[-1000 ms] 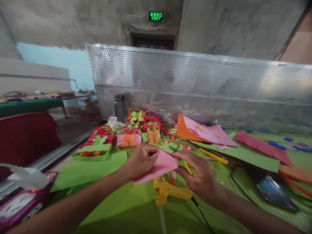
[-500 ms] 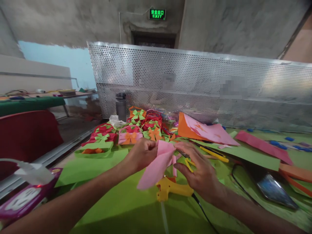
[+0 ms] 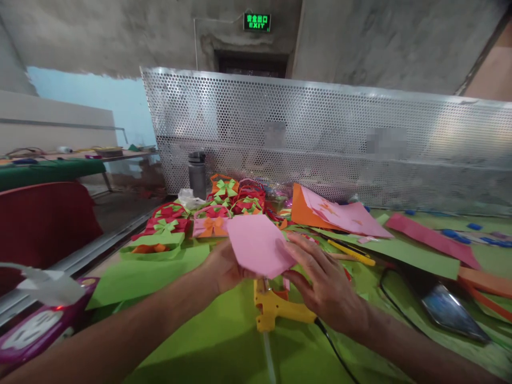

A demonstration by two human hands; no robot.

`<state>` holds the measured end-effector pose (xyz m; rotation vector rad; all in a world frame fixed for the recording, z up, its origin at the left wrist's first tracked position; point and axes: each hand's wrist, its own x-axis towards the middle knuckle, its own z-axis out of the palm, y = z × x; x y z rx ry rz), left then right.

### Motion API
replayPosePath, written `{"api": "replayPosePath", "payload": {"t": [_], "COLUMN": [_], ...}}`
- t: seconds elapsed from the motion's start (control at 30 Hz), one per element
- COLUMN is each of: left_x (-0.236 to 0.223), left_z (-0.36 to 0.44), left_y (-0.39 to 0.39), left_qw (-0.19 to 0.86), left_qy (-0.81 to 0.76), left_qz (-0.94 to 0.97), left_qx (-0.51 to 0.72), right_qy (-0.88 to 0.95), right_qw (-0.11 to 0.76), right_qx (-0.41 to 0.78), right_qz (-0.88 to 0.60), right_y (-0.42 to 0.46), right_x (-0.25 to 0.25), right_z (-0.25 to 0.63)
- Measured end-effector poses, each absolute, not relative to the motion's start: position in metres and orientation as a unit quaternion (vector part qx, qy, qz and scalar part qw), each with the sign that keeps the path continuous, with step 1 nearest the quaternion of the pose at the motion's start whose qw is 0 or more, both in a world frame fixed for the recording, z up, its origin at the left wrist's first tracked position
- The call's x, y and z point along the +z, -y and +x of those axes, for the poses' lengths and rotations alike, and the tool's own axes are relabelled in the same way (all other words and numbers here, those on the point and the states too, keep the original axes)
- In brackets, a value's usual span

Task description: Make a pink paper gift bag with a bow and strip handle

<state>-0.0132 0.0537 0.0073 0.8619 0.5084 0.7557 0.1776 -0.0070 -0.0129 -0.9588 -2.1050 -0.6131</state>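
A pink felt sheet (image 3: 260,245) is held up in front of me, its broad face turned toward the camera. At its lower left, my left hand (image 3: 224,269) is closed on the sheet, with most of its fingers hidden behind it. My right hand (image 3: 324,282) grips the right edge, fingers on the upper side and thumb lower down. Just below the sheet lies a yellow glue gun (image 3: 282,309) with a clear glue stick (image 3: 269,354) in its back end. The sheet covers part of the glue gun's nozzle.
Small felt bags with bows (image 3: 214,226) crowd the back left, near a grey bottle (image 3: 197,176). Pink and orange sheets (image 3: 336,213), a yellow cutter (image 3: 352,252) and a phone (image 3: 452,312) lie right. A purple power strip (image 3: 36,333) sits left; perforated metal panel (image 3: 320,128) stands behind.
The pink sheet has swung up and opened out from a folded, hanging position to face me. My left hand has moved lower, behind it. Yellow handles near my right hand are now out of sight.
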Motion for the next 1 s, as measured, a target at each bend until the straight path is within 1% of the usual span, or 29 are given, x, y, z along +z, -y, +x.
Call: {"api": "replayPosePath", "payload": {"t": [0.2, 0.4, 0.57, 0.63, 0.7, 0.77, 0.8, 0.87, 0.93, 0.97, 1.0], "left_x": [0.008, 0.014, 0.009, 0.005, 0.004, 0.007, 0.011, 0.022, 0.034, 0.04, 0.044], "left_z": [-0.002, -0.001, -0.002, -0.002, -0.003, -0.007, -0.009, -0.017, -0.026, -0.03, -0.033], "left_y": [-0.049, -0.046, -0.047, -0.049, -0.051, -0.054, -0.056, -0.06, -0.062, -0.062, -0.061], "left_qw": [0.812, 0.825, 0.81, 0.799, 0.766, 0.683, 0.618, 0.447, 0.253, 0.183, 0.145], "left_qy": [-0.348, -0.375, -0.388, -0.396, -0.414, -0.45, -0.471, -0.505, -0.504, -0.492, -0.479], "left_qz": [0.382, 0.362, 0.387, 0.41, 0.461, 0.553, 0.61, 0.723, 0.798, 0.816, 0.824], "left_qx": [0.272, 0.22, 0.206, 0.19, 0.172, 0.157, 0.154, 0.152, 0.215, 0.241, 0.267], "right_qy": [0.802, 0.768, 0.74, 0.733, 0.73, 0.725, 0.719, 0.704, 0.69, 0.686, 0.685], "right_qw": [0.458, 0.488, 0.506, 0.51, 0.506, 0.5, 0.5, 0.506, 0.51, 0.51, 0.508], "right_qx": [-0.141, -0.033, 0.055, 0.065, 0.061, 0.07, 0.083, 0.121, 0.159, 0.173, 0.183], "right_qz": [-0.356, -0.414, -0.439, -0.445, -0.454, -0.469, -0.475, -0.484, -0.488, -0.489, -0.49], "right_y": [0.005, 0.006, 0.004, 0.004, 0.005, 0.006, 0.006, 0.004, 0.002, 0.001, -0.001], "right_x": [-0.005, 0.001, 0.004, 0.005, 0.007, 0.008, 0.009, 0.011, 0.012, 0.012, 0.012], "right_z": [0.185, 0.186, 0.185, 0.185, 0.186, 0.187, 0.188, 0.188, 0.189, 0.189, 0.189]}}
